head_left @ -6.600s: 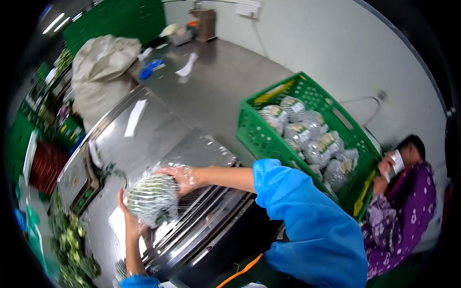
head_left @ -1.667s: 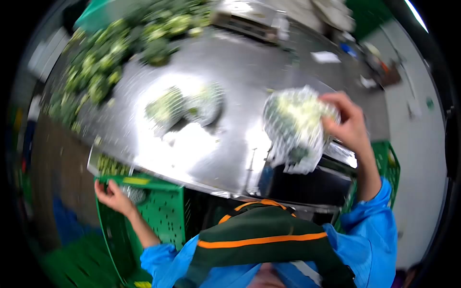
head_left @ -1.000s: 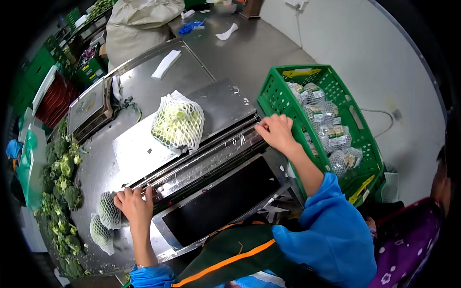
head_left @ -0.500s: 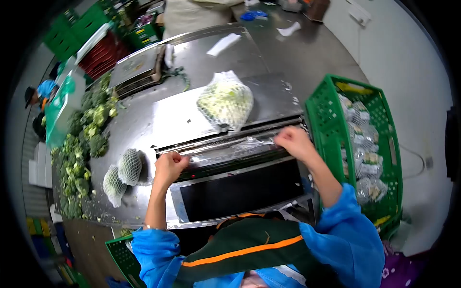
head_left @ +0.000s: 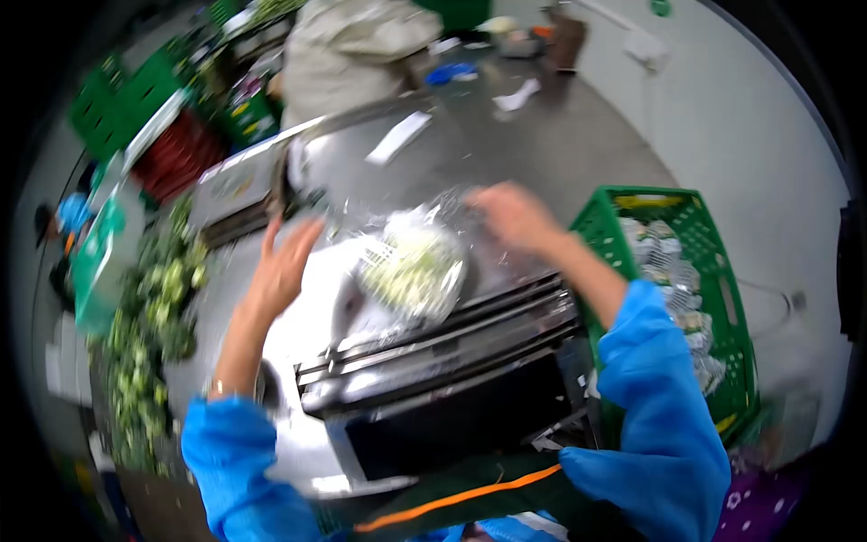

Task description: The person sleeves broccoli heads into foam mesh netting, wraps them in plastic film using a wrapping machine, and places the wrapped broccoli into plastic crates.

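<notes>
A pale cauliflower head point(head_left: 411, 271) in a white net sleeve sits on the white board, with clear plastic film point(head_left: 442, 210) draped over it. My right hand point(head_left: 517, 217) is just beyond its right side, blurred, fingers drawn together at the film's edge. To its left my left hand point(head_left: 282, 269) is raised, its fingers apart, close to the film's other side. The wrapping machine point(head_left: 442, 357), with metal bars and a dark front panel, lies on my side of the cauliflower. My left forearm hides most of the table where the netted heads lay.
A green crate point(head_left: 722, 298) of wrapped produce stands at the right. Loose broccoli point(head_left: 149, 334) is piled along the left edge. Behind are a metal scale point(head_left: 239, 185), a paper strip point(head_left: 399, 137) and a large pale sack point(head_left: 348, 59). Another person point(head_left: 72, 217) is at far left.
Both hands have moved away from me, from the machine's bars to beside the cauliflower. The film is now over the cauliflower. My left hand's fingers have spread, and the view has shifted.
</notes>
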A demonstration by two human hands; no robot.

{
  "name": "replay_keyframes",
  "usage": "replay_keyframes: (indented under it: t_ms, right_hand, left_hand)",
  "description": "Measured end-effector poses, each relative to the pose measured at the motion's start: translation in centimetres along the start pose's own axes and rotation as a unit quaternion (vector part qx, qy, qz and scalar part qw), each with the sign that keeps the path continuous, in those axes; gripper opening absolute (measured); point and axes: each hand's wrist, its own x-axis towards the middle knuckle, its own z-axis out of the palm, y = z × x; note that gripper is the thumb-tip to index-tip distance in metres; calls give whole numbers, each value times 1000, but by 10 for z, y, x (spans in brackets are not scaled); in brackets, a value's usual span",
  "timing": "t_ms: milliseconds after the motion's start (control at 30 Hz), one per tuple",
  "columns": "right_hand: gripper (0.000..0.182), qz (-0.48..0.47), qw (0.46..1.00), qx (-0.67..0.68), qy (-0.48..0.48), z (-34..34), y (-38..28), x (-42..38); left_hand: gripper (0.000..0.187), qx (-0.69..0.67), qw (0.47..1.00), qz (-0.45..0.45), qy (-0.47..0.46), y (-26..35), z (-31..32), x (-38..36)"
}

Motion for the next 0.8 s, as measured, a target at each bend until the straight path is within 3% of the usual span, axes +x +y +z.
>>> replay_keyframes:
  t_ms: [33, 67, 100, 133, 167, 200, 267, 300, 333, 400, 433, 467, 500, 533, 567, 600, 667, 700, 733, 800]
  right_hand:
    - [48, 0, 992, 120, -47, 5, -20, -4]
    - [77, -103, 987, 113, -58, 26, -21, -9]
    - [107, -73, 983, 117, -119, 37, -31, -15]
    - [119, -54, 960, 248, -121, 52, -38, -14]
    - [118, -43, 934, 339, -101, 64, -41, -13]
    - [113, 18, 935, 328, -133, 50, -51, -4]
    - [98, 29, 936, 338, -91, 36, -62, -4]
    - [92, 59, 926, 363, -88, 24, -68, -7]
    - [86, 90, 912, 390, -88, 9, -76, -14]
    - [71, 107, 892, 433, -77, -7, -97, -43]
    - [71, 90, 904, 410, -86, -13, -109, -66]
    - [73, 120, 900, 393, -147, -26, -125, -91]
    - [74, 143, 878, 418, -183, -33, -140, -116]
    - [74, 182, 835, 473, -215, -24, -152, -150]
    - [76, 184, 808, 508, -235, -24, -163, -175]
    - [77, 285, 706, 572, -305, -33, -179, -188]
    - [75, 513, 388, 727, -240, -29, -197, -239]
    - [71, 504, 393, 716, -279, -5, -193, -279]
    - [66, 492, 400, 706, -315, 22, -186, -299]
    - [46, 444, 334, 800, -226, -40, -208, -262]
  left_hand:
    - [68, 4, 998, 5, -58, -1, 25, -4]
    - [85, -100, 991, 3, -88, 10, 30, -5]
    - [109, -173, 982, -15, -81, 20, 47, -6]
    - [116, -249, 962, -44, -102, 33, 54, -1]
    - [116, -357, 929, -73, -61, 42, 71, -1]
    - [116, -457, 883, -103, -20, 51, 78, 5]
    - [115, -575, 801, -155, -56, 57, 62, 10]
    - [112, -626, 769, -125, -36, 54, 63, 5]
    - [101, -650, 738, -180, -19, 67, 61, -5]
    - [94, -706, 666, -227, -80, 100, 4, -15]
    - [92, -707, 658, -229, -120, 118, -7, -28]
    - [90, -706, 647, -241, -158, 137, -17, -49]
    - [88, -737, 596, -257, -191, 156, -13, -76]
    - [85, -764, 546, -272, -210, 174, -8, -99]
    - [80, -737, 522, -298, -308, 188, -22, -107]
    - [74, -707, 484, -322, -402, 192, -38, -119]
    - [69, -804, 263, -390, -363, 206, -32, -170]
    - [66, -869, 69, -397, -289, 207, -26, -195]
    - [59, -884, 29, -392, -251, 209, -37, -207]
    - [36, -825, 379, -306, -288, 215, -56, -217]
